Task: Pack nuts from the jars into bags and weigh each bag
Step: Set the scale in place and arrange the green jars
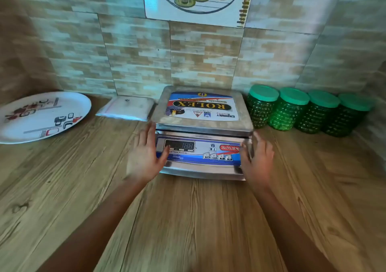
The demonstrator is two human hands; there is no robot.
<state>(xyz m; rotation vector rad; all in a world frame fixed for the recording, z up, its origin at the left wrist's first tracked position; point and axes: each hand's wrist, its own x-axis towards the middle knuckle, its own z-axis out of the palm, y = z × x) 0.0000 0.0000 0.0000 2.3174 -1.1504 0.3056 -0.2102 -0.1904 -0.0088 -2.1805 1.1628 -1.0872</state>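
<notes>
Both forearms reached out over the wooden table [188, 219]. The left hand [144, 156] lay flat along the left side of the scale [200, 152], fingers straight and thumb across the edge of the display panel. The right hand [258, 163] stood at the right side, fingers loosely extended and thumb at the front corner. Neither hand was clenched. Blur hid whether the palms pressed the casing or only hovered just beside it.

The scale sat mid-table with nothing on its pan [202, 106]. It looked like steel: stiff, probably weighty, with smooth sides that could slip. It was best taken low on the base from both sides, since the pan might lift loose.

Behind it on the left lay a flat stack of clear bags [127, 108], likely thin, limp and clingy, so one would want pinching at a corner. A printed plate [41, 115] rested further left.

On the right, four green jars [262, 111] stood in a row against the tiled wall [135, 52] with their lids [264, 93] on. Their ribbed plastic bodies should give a firm grip round the middle, and they would probably be moderately heavy when full.
</notes>
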